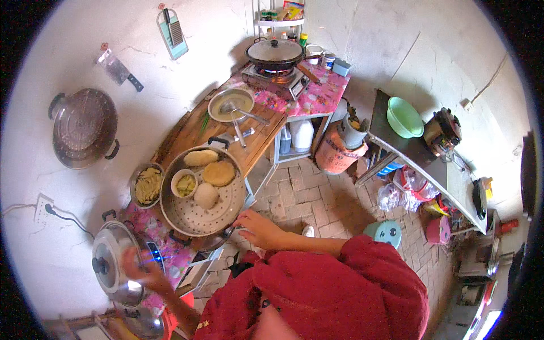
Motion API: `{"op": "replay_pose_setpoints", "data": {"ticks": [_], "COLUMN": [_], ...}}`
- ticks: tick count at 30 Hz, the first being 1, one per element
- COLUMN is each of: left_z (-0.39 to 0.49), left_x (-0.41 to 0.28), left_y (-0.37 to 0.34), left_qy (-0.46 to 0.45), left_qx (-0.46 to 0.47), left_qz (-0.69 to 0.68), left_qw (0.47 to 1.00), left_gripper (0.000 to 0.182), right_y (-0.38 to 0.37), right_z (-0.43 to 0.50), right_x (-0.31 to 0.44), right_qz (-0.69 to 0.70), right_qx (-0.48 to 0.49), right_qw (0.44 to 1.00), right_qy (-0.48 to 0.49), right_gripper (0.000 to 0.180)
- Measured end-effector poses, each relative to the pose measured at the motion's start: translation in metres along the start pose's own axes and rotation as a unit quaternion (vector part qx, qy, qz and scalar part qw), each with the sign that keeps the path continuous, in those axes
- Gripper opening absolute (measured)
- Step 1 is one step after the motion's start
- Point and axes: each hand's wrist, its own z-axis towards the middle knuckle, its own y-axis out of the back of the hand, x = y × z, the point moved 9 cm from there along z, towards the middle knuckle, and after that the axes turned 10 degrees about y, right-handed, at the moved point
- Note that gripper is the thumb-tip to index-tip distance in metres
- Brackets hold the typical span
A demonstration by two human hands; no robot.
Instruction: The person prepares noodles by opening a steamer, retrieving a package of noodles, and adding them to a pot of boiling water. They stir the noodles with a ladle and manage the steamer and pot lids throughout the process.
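My left hand (144, 270), blurred and with fingers apart, is over the near side of a lidded steel pot (117, 242). Beside that pot, the lit control panel (156, 253) of a cooker shows blue lights. My right hand (257, 228) is at the lower right rim of a perforated steamer tray (227, 204); whether its fingers grip anything is unclear. Inside the tray are a small bowl of greenish food (185, 185), a pale dough ball (206, 196) and two flat breads (219, 173). Partly hidden beneath the tray is a dark, rounded pan or lid (212, 243).
A bowl of shredded food (148, 187) stands left of the tray. Farther along the wooden board (265, 119) are a basin with a ladle (221, 100) and a cleaver (238, 135). A covered wok (274, 53) sits over a lit gas stove (276, 78). A stool (384, 233) stands behind right.
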Motion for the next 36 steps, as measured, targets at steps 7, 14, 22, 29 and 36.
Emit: {"op": "replay_pose_setpoints", "data": {"ticks": [7, 14, 22, 29, 36], "left_z": [-0.114, -0.164, -0.189, -0.19, -0.143], "left_x": [-0.234, -0.35, -0.402, -0.418, -0.386], "left_y": [-0.192, -0.279, -0.326, -0.371, -0.426], "left_qy": [0.102, 0.08, 0.037, 0.038, 0.083], "left_qx": [0.378, 0.482, 0.535, 0.568, 0.55], "left_qz": [-0.228, -0.276, -0.302, -0.34, -0.32], "left_qw": [0.891, 0.828, 0.788, 0.749, 0.767], "left_gripper": [0.025, 0.025, 0.025, 0.025, 0.023], "right_y": [0.141, 0.247, 0.28, 0.317, 0.321], "right_z": [-0.07, -0.149, -0.181, -0.164, -0.087], "right_x": [-0.063, -0.11, -0.143, -0.164, -0.21], "right_qz": [-0.012, -0.073, -0.026, -0.061, -0.047], "right_qx": [-0.033, -0.085, -0.121, -0.163, -0.118], "right_qw": [0.991, 0.984, 0.962, 0.953, 0.969], "right_qy": [-0.126, -0.14, -0.244, -0.248, -0.214], "right_gripper": [0.022, 0.024, 0.024, 0.02, 0.02]}}
